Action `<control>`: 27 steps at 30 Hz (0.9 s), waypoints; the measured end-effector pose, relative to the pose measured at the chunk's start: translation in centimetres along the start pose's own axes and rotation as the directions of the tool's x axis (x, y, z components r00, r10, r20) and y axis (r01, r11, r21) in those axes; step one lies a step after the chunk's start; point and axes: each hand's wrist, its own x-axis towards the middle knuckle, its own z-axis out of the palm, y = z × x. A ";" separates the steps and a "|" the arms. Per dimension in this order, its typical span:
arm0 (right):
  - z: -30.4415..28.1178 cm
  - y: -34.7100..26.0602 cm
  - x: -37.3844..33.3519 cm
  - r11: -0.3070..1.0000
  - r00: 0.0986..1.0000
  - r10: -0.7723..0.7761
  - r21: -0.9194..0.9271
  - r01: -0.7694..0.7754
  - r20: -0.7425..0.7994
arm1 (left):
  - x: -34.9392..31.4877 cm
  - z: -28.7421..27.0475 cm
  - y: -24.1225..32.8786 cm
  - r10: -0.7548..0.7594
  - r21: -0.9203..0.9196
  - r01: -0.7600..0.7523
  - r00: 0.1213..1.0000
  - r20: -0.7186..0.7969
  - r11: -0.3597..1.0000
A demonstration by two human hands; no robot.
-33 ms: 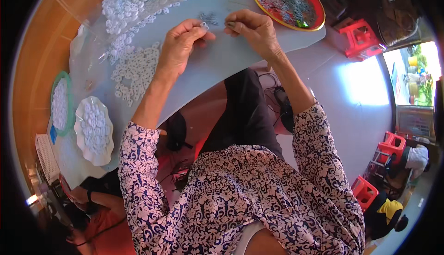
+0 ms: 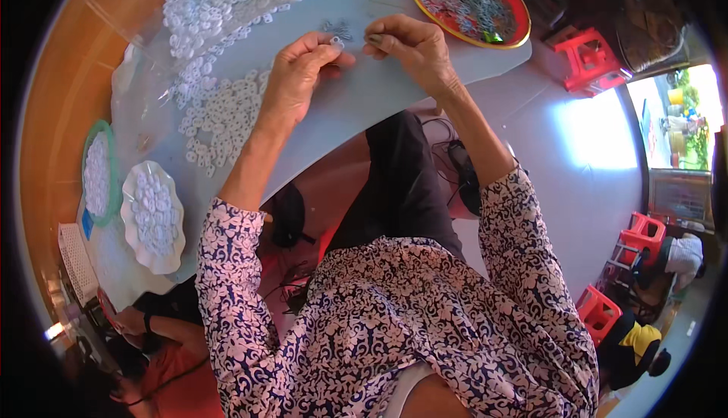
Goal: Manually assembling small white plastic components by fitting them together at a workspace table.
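Note:
Over the grey table, my left hand pinches a small white plastic piece with a hole between thumb and forefinger. Just to its right, my right hand has thumb and forefinger pressed together. Whatever sits in that pinch is too small to make out. The fingertips of both hands face each other across a narrow gap. Behind them lies a little heap of small metal pieces. Left of my left hand, many flat white plastic pieces are spread on the tabletop.
A red tray with a yellow rim holds metal pieces at the far right. More white pieces pile up far left. A scalloped white dish and a green basket hold others. Red stools and people are around.
The gap between my hands has narrowed slightly. The whole view has shifted a little; both pinches are unchanged.

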 end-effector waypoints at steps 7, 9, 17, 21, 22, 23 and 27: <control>0.0 -0.6 -0.1 0.998 0.997 0.060 -0.030 -0.062 -0.049 | 0.8 1.2 -1.0 0.047 0.075 -0.054 0.995 0.089 0.996; 0.1 -0.8 0.0 0.995 0.996 0.070 -0.073 -0.073 -0.050 | 0.7 1.4 -1.0 0.092 0.102 -0.105 0.989 0.116 0.989; -0.1 -0.5 0.1 0.996 1.000 0.026 -0.085 -0.025 0.017 | 0.4 1.3 -1.2 0.103 0.064 -0.106 0.994 0.048 0.992; -0.2 0.0 0.3 0.998 0.999 -0.012 -0.059 0.015 0.039 | 0.5 1.2 -1.4 0.120 0.056 -0.124 0.991 0.057 0.991; -0.1 0.0 0.3 0.998 0.998 -0.012 -0.055 0.015 0.057 | 0.4 1.2 -1.4 0.121 0.054 -0.124 0.991 0.055 0.991; -0.1 -0.1 0.3 0.999 0.997 -0.011 -0.052 0.015 0.075 | 0.4 1.1 -1.4 0.126 0.042 -0.128 0.991 0.054 0.991; -0.1 -0.7 0.3 0.993 0.995 -0.040 -0.110 0.050 0.094 | 0.4 1.1 -1.5 0.113 0.020 -0.115 0.992 0.054 0.993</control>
